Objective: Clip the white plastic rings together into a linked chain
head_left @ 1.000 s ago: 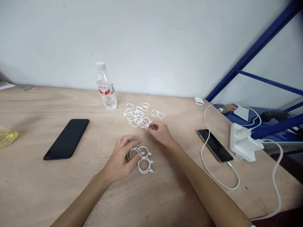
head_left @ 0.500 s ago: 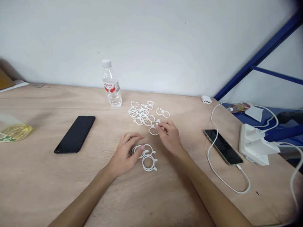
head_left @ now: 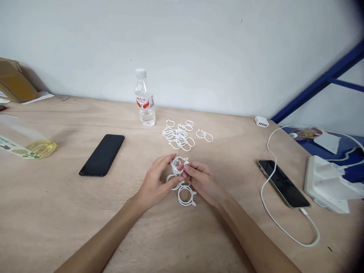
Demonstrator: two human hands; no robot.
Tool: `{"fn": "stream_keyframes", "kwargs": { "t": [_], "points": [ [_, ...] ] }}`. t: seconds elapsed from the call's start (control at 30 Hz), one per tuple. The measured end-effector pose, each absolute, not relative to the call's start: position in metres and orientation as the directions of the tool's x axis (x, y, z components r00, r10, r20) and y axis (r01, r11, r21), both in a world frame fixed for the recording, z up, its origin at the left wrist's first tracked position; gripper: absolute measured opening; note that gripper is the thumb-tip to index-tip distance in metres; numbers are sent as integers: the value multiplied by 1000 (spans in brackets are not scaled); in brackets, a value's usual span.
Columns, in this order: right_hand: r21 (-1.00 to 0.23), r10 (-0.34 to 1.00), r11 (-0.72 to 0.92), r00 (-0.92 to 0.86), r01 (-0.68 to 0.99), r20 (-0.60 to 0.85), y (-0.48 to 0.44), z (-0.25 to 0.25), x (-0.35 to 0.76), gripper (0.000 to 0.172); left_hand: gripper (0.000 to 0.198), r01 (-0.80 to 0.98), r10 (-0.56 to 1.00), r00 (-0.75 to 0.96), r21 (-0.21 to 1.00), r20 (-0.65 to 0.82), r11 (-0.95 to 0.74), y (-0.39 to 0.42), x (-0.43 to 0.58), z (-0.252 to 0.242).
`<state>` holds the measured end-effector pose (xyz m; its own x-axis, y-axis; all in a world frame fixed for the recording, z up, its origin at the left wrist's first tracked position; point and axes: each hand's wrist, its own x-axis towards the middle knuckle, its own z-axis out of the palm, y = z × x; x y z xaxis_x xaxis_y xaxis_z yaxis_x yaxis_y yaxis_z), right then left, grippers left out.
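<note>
Above the wooden table I hold a white plastic ring (head_left: 175,170) with small tabs between my two hands. My right hand (head_left: 203,182) pinches it at its right side, thumb against the fingers. Curved around the ring's left side, my left hand (head_left: 155,182) has fingertips at its top and thumb below. Just beneath lie more white rings (head_left: 185,195), some overlapping and partly hidden by my left thumb. Farther back is a loose pile of several similar rings (head_left: 179,134). A pair of rings (head_left: 205,135) lies apart, right of that pile.
A water bottle (head_left: 145,100) stands behind the pile. One black phone (head_left: 102,155) lies left; another phone (head_left: 281,182), with a white cable (head_left: 263,189), lies right beside a white power strip (head_left: 324,185). A clear bottle with yellow liquid (head_left: 40,148) lies far left, near a cardboard box (head_left: 17,81).
My right hand has brought a ring from the pile's near edge back toward me. My left hand has moved up to meet it and closed around it. The view has shifted left.
</note>
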<state>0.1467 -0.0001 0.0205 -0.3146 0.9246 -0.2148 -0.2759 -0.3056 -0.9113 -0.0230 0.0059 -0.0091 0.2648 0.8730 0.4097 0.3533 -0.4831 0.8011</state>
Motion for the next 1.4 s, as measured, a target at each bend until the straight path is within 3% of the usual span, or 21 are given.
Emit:
{"fn": "stream_keyframes", "kwargs": {
  "t": [0.2,0.33,0.5,0.6,0.73,0.83,0.93,1.0,1.07,1.17,1.27,1.4],
  "points": [
    [-934,943,-258,-276,-248,-188,4,18,151,22,33,357,889,282,821,360,-446,9,-22,-9],
    [-960,960,-218,-218,-176,-177,6,17,156,23,18,321,945,193,894,262,-313,9,-22,-7],
    [-988,981,-142,-127,58,-148,11,15,165,27,25,112,996,-53,992,67,-61,14,-22,-6],
    [-977,985,-104,-114,186,-127,11,14,164,28,29,-30,987,-161,1000,2,-7,19,-24,-3],
    [-952,994,-39,-84,303,-68,11,13,158,30,33,-196,982,-183,981,-46,10,24,-27,-1],
    [-927,1000,-12,1,375,-12,12,12,158,30,32,-166,980,-199,986,-10,-23,26,-30,-5],
    [-917,996,5,85,398,42,13,13,162,30,28,167,965,-197,976,170,-138,25,-34,-9],
    [-941,994,15,93,339,49,12,14,163,30,31,414,940,-101,873,327,-260,24,-35,-9],
    [-971,999,11,49,238,23,9,16,162,29,39,543,902,1,757,432,-364,21,-35,-7],
    [-996,996,-32,-85,86,-39,3,17,155,27,49,505,868,132,721,479,-475,14,-32,-1],
    [-994,972,-103,-215,-27,-94,-3,18,146,29,60,344,880,213,810,425,-475,8,-28,1],
    [-993,957,-115,-269,1,-111,-8,20,141,33,43,283,902,179,857,394,-430,5,-28,-1]
  ]
}}
